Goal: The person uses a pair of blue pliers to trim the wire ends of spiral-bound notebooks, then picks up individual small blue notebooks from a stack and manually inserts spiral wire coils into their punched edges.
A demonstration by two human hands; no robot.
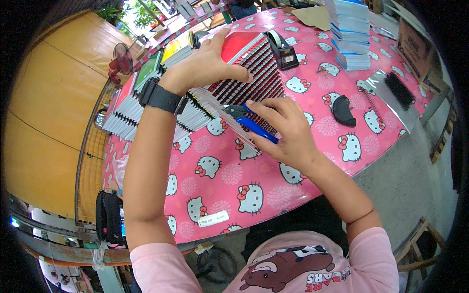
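A tall stack of red-covered spiral notebooks (259, 66) stands at the middle of the table, its coil-bound edges facing right. My left hand (210, 61), with a black watch (161, 96) on the wrist, lies across the stack's left side. Its thumb is stretched over the coils and its fingers are spread. In my right hand (290, 127) is a pair of blue-handled pliers (260, 130), the fingers wrapped round the grips. The dark jaws point left, at the near lower corner of the notebooks. Whether they touch a coil I cannot tell.
More spiral notebooks (122, 119) stand in stacks at the left. A tape dispenser (282, 51) sits just behind the red stack. Farther right are a black curved object (343, 111), black coils (399, 91) on a plastic sleeve, and a tall pile of blue-white booklets (349, 36).
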